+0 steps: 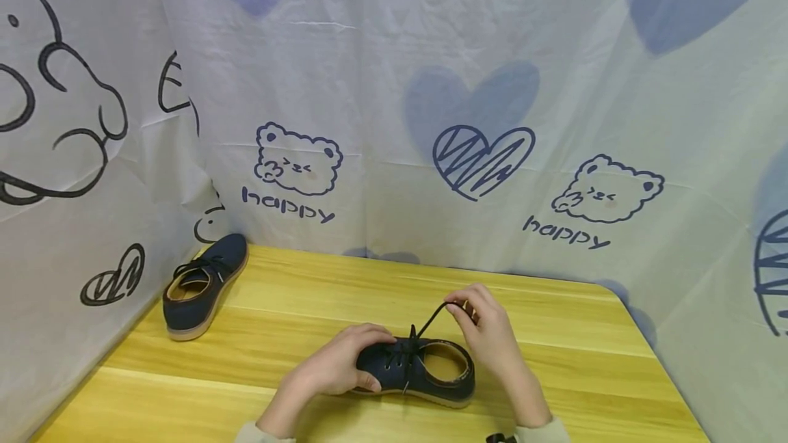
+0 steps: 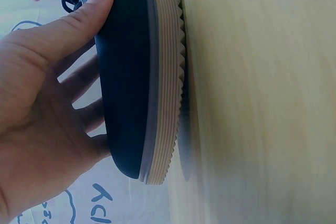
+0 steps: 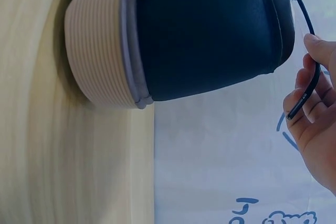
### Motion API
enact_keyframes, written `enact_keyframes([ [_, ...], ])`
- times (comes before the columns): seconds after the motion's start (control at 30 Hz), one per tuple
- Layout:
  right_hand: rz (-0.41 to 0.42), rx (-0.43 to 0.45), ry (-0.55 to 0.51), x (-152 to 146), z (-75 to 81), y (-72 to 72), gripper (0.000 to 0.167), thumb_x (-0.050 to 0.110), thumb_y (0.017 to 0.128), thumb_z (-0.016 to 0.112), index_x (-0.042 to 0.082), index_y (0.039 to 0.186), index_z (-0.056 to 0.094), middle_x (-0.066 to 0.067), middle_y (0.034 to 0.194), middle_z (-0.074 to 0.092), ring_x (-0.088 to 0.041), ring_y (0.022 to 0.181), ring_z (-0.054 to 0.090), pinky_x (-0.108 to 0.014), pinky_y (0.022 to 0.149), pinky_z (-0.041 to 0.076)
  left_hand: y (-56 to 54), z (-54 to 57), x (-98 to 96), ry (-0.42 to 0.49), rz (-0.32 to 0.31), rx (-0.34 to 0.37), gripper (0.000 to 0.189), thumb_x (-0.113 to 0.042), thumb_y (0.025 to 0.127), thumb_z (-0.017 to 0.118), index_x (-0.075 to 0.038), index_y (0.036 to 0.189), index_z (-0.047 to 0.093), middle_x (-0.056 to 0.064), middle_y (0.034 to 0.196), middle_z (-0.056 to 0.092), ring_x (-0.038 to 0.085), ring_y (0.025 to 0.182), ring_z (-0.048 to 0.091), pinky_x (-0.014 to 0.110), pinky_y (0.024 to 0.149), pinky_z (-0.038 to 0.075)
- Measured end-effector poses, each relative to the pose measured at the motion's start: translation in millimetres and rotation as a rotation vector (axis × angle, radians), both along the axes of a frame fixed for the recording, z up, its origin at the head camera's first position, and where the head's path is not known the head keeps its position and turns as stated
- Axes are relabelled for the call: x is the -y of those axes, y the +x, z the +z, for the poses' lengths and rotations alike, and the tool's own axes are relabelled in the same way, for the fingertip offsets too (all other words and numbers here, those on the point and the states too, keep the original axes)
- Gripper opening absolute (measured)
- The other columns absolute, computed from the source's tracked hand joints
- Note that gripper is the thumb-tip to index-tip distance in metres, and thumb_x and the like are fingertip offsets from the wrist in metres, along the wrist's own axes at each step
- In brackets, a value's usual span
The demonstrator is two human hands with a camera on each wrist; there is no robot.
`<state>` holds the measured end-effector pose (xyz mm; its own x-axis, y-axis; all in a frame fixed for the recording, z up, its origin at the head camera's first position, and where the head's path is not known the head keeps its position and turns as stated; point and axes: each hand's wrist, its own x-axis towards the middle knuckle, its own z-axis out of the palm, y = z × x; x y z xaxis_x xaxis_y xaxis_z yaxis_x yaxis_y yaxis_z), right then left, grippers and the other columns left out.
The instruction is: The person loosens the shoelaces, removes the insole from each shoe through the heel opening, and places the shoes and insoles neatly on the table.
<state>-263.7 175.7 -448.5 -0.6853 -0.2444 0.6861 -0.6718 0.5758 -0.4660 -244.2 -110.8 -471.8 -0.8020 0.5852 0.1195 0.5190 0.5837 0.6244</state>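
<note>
A dark blue lace-up shoe (image 1: 425,383) rests on the table, toe to the left, with its tan insole showing through the opening. My left hand (image 1: 329,364) grips it around the toe, thumb on the near side and fingers over the far side. In the left wrist view the thumb lies on the dark upper (image 2: 126,77), above the ribbed tan sole (image 2: 165,77). Above the heel end, my right hand (image 1: 488,333) pinches one black shoelace (image 1: 433,318), drawn up from the eyelets. The lace's free tip (image 3: 293,113) hangs past the fingers in the right wrist view.
A matching dark blue shoe (image 1: 195,310) stands at the table's left edge, toe pointing away. Around the yellow wood-grain table (image 1: 295,299) hangs a white cloth (image 1: 382,87) printed with hearts and bears, close along the back and left edges.
</note>
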Motion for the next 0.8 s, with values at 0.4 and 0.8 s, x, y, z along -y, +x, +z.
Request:
enact_keyframes([
  [0.4,-0.006,-0.008,-0.027,-5.5,2.0,-2.8,0.018,-0.001,0.093,0.074,0.012,0.105,0.072,0.004,0.096,0.061,-0.005,0.074,0.05,-0.022,0.058,0.046,0.6,2.9,-1.1,-0.005,0.003,-0.002,0.072,-0.017,0.076,0.092,-0.013,0.141,0.063,0.006,0.146,0.058,0.036,0.138,0.049,0.058,0.114,0.038],
  [0.8,-0.012,-0.042,-0.05,-9.6,-0.3,-4.6,0.018,-0.005,0.091,0.074,0.01,0.102,0.073,0.003,0.095,0.062,-0.005,0.073,0.05,-0.021,0.057,0.045,1.2,0.4,-0.8,-0.002,0.01,0.002,0.071,-0.016,0.076,0.092,-0.015,0.141,0.064,0.005,0.146,0.057,0.035,0.138,0.049,0.059,0.114,0.039],
])
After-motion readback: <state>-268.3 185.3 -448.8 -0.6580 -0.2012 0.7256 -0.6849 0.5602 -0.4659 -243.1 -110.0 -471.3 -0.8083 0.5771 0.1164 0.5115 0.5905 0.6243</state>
